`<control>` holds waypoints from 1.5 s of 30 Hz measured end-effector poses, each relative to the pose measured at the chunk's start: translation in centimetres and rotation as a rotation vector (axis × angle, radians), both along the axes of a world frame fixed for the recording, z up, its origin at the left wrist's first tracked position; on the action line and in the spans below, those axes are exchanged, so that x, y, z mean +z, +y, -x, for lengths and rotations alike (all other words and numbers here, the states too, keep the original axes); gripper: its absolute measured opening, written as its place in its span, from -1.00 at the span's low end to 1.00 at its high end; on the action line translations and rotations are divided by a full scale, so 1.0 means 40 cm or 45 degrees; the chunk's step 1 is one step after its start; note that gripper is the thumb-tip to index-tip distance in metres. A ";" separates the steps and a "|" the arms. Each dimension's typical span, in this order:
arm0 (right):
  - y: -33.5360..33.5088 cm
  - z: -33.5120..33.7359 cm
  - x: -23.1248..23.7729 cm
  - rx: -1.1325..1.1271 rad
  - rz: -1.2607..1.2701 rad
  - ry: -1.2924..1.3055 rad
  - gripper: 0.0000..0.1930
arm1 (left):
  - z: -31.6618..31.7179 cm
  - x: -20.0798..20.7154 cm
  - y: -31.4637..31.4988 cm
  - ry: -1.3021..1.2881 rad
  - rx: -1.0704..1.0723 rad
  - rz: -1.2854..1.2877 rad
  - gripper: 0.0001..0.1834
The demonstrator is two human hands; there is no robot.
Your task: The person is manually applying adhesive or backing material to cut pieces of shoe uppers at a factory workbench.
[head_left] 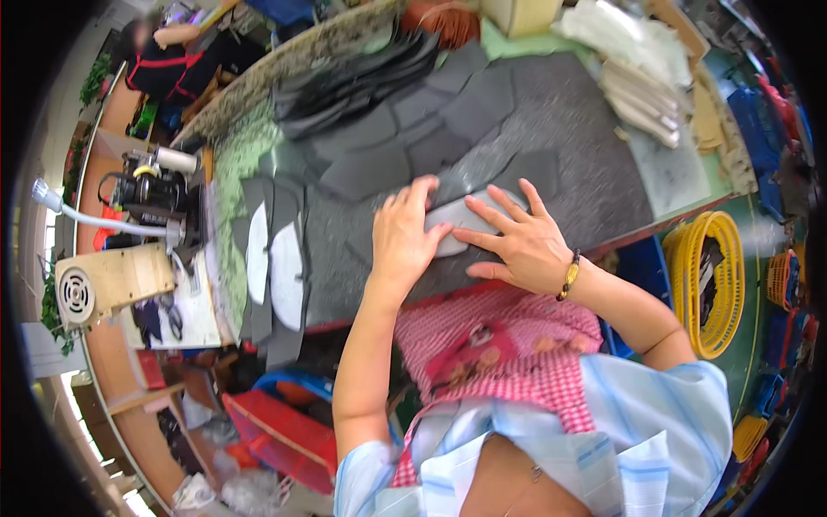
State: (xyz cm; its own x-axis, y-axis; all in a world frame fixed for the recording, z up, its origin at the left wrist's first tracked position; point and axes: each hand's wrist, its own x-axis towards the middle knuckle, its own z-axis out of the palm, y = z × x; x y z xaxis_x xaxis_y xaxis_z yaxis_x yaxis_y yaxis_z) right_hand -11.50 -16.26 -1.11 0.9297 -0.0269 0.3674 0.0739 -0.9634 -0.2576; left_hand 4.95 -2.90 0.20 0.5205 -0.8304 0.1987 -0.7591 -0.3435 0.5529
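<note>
On the dark work mat, both hands press on a light grey, curved flat piece [450,245] that lies over a dark grey cut piece [534,172]. My left hand [403,234] rests at the light piece's left end, thumb apart from the slightly bent fingers. Spread flat across its right part is my right hand [519,244], a bracelet on the wrist. Just beyond them, several dark grey flat pieces [370,168] lie overlapping in rows. Toward the left, two white curved pieces [287,274] sit on dark pieces. What the dark pieces are made of cannot be told.
A stack of dark flat pieces [357,90] stands at the table's far side, with bundled pale strips [642,99] at far right. A black machine [159,202] is on the left. Yellow baskets [708,345] stand right of the table. Another person [168,65] sits far left.
</note>
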 end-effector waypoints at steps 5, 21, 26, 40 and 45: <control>-0.377 -0.022 0.006 -0.638 0.018 -0.308 -0.52 | -0.001 -0.018 0.012 0.107 0.057 -0.020 -0.41; -0.749 0.087 -0.006 -1.135 0.287 0.075 -0.84 | 0.005 0.057 0.112 -0.177 0.366 0.173 -0.39; -0.524 0.072 0.052 -0.791 0.214 -0.068 -0.87 | -0.104 -0.032 -0.009 -0.680 -0.025 0.123 -0.36; 0.035 0.015 -0.016 -0.138 -0.759 -0.385 -0.85 | 0.190 -0.056 -0.013 1.306 0.249 0.906 -0.45; 0.019 0.005 -0.050 -0.118 -0.781 -0.360 -0.74 | 0.197 -0.038 -0.032 1.338 0.275 0.971 -0.48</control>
